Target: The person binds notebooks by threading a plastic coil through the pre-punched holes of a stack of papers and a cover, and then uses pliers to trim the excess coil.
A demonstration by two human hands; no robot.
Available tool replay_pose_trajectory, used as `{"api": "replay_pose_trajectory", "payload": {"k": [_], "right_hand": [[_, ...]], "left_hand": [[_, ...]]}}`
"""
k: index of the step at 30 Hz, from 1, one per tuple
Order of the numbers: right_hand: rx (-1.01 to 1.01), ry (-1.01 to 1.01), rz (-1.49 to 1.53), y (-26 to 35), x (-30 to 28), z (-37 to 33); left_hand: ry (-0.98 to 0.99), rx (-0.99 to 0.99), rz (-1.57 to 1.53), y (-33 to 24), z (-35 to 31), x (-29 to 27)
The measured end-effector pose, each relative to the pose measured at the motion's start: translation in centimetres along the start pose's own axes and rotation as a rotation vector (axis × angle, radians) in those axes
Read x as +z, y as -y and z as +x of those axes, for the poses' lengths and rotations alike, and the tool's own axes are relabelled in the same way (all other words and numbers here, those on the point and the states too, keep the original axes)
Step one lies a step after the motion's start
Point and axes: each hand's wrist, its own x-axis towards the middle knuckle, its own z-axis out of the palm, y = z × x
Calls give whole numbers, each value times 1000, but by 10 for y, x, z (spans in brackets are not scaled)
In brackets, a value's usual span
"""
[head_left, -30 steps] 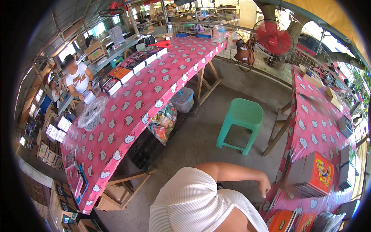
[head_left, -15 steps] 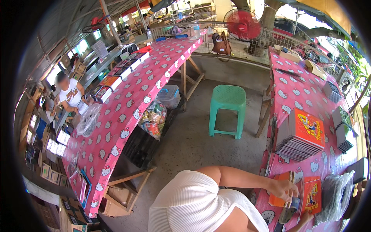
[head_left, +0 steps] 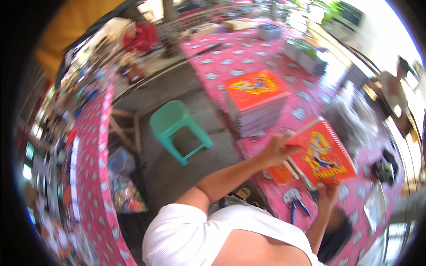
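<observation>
A red spiral-bound notebook [head_left: 323,153] with a yellow cartoon cover is held between my two hands, tilted above the table. My left hand [head_left: 279,151] grips its left edge, thumb over the cover. My right hand [head_left: 327,193] is closed on its lower edge, fingers partly hidden beneath. Below the held notebook an orange-red notebook [head_left: 282,174] lies on the table, partly covered. Pliers with blue handles [head_left: 300,211] rest on the tablecloth nearer to me. Just beyond my left hand stands a tall stack of the same red notebooks [head_left: 257,99].
Clear plastic wrapping [head_left: 353,115] lies right of the notebook on the pink patterned table [head_left: 208,66]. Farther back are stacks of grey-edged books [head_left: 306,55]. A green stool [head_left: 179,128] stands on the floor to the left. Another person [head_left: 395,93] is at the far right.
The view has swung to the right and blurred. My hands have lifted a red notebook off the table and hold it tilted. The blue-handled pliers now lie free on the cloth.
</observation>
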Motion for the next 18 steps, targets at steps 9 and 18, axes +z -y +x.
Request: {"api": "replay_pose_trajectory", "payload": {"k": [9, 18], "right_hand": [[66, -276, -233, -66, 9, -28], [-18, -183, -575, -45, 32, -40]], "left_hand": [[209, 97, 81, 26, 36, 7], [223, -50, 57, 25, 24, -22]]}}
